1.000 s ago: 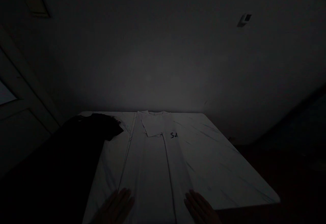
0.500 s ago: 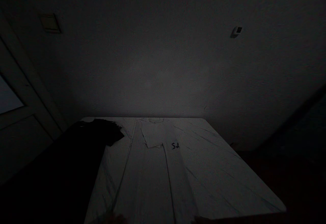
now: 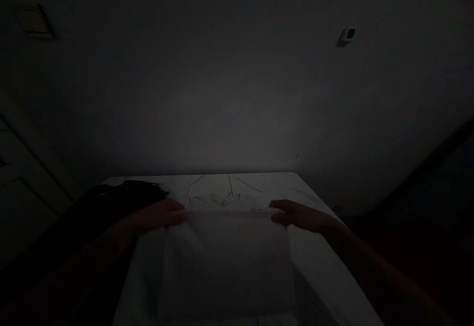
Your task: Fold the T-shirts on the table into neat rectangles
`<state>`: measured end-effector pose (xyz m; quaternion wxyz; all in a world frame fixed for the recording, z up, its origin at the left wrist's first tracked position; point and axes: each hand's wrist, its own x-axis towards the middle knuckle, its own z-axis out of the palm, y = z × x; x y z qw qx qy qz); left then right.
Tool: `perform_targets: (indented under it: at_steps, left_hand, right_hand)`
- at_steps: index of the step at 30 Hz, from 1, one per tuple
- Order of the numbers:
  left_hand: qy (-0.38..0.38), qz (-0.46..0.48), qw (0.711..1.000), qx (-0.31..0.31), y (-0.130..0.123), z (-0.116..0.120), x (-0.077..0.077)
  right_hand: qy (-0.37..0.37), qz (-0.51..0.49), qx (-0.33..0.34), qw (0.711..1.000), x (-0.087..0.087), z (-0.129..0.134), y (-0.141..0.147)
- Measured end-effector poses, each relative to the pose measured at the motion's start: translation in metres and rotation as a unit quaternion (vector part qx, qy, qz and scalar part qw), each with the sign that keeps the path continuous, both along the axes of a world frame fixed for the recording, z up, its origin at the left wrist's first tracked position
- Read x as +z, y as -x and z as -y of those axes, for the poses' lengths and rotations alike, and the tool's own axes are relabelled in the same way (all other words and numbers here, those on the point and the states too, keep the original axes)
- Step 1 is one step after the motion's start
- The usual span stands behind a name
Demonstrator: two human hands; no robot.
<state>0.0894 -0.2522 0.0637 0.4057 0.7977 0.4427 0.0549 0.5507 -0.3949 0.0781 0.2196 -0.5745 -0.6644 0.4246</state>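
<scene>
A white shirt (image 3: 229,262) is stretched between my two hands over the table, its raised edge running level from one hand to the other. My left hand (image 3: 168,212) is closed on the left end of that edge. At the right end, my right hand (image 3: 287,212) pinches the same cloth. The shirt's collar (image 3: 222,200) lies flat on the table just beyond the held edge. The picture is very dark, and the lower part of the cloth is blurred.
The white marble-patterned table (image 3: 274,183) stands against a plain wall (image 3: 222,94). A heap of black cloth (image 3: 126,195) lies over its left side. A panelled door (image 3: 22,168) is at the far left. A small device (image 3: 348,34) hangs on the wall at upper right.
Both hands have come up from the bottom edge, lifting the shirt's near part toward the collar. The shirt lay flat before; its chest area is now covered. The view has shifted slightly.
</scene>
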Motion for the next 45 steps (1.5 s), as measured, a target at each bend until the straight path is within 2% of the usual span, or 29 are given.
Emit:
perform_targets:
  at_steps: [2, 3, 5, 7, 9, 12, 15, 17, 20, 24, 31, 35, 38, 41, 45]
  left_hand:
    - [0.043, 0.050, 0.996, 0.064, -0.035, -0.046, -0.003]
    - [0.065, 0.069, 0.991, 0.095, -0.048, -0.064, -0.012]
    - [0.100, 0.091, 0.981, 0.141, -0.065, -0.090, -0.041]
    - [0.118, 0.092, 0.976, 0.157, -0.070, -0.107, -0.072]
    - [0.125, 0.092, 0.974, 0.164, -0.069, -0.117, -0.096]
    - [0.122, 0.088, 0.973, 0.173, -0.062, -0.128, -0.113]
    - [0.096, 0.068, 0.979, 0.167, -0.058, -0.136, -0.116]
    - [0.075, 0.034, 0.989, 0.126, -0.059, -0.139, -0.114]
    - [0.065, -0.019, 0.996, 0.057, -0.064, -0.143, -0.110]
    - [0.064, -0.050, 0.996, 0.048, -0.075, -0.151, -0.103]
    - [0.100, -0.123, 0.986, -0.046, -0.093, -0.160, -0.078]
    - [0.104, -0.132, 0.982, -0.090, -0.100, -0.163, -0.061]
    - [0.099, -0.042, 0.989, -0.104, -0.096, -0.164, -0.052]
    - [0.100, 0.033, 0.990, -0.094, -0.090, -0.166, -0.055]
    - [0.068, 0.015, 0.996, -0.050, -0.088, -0.170, -0.076]
  right_hand:
    - [0.018, -0.013, -0.075, 0.997, -0.026, -0.057, -0.002]
    - [0.026, -0.010, -0.105, 0.994, -0.044, -0.080, -0.002]
    - [0.017, 0.005, -0.153, 0.988, -0.080, -0.115, 0.002]
    - [-0.001, 0.017, -0.181, 0.983, -0.110, -0.135, 0.006]
    - [-0.015, 0.022, -0.189, 0.982, -0.131, -0.146, 0.007]
    - [-0.024, 0.023, -0.182, 0.983, -0.145, -0.152, 0.003]
    - [-0.044, 0.022, -0.150, 0.987, -0.147, -0.156, -0.004]
    - [-0.041, 0.008, -0.116, 0.992, -0.145, -0.159, -0.006]
    - [0.001, -0.043, -0.084, 0.996, -0.141, -0.160, -0.006]
    - [0.025, -0.090, -0.075, 0.993, -0.132, -0.160, -0.006]
    - [0.109, 0.043, -0.005, 0.993, -0.113, -0.179, 0.001]
    - [0.059, 0.020, 0.015, 0.998, -0.099, -0.182, 0.002]
    - [0.024, -0.068, 0.053, 0.996, -0.092, -0.178, -0.004]
    - [0.013, -0.106, 0.035, 0.994, -0.096, -0.179, -0.006]
    - [0.008, -0.039, 0.000, 0.999, -0.116, -0.191, 0.002]
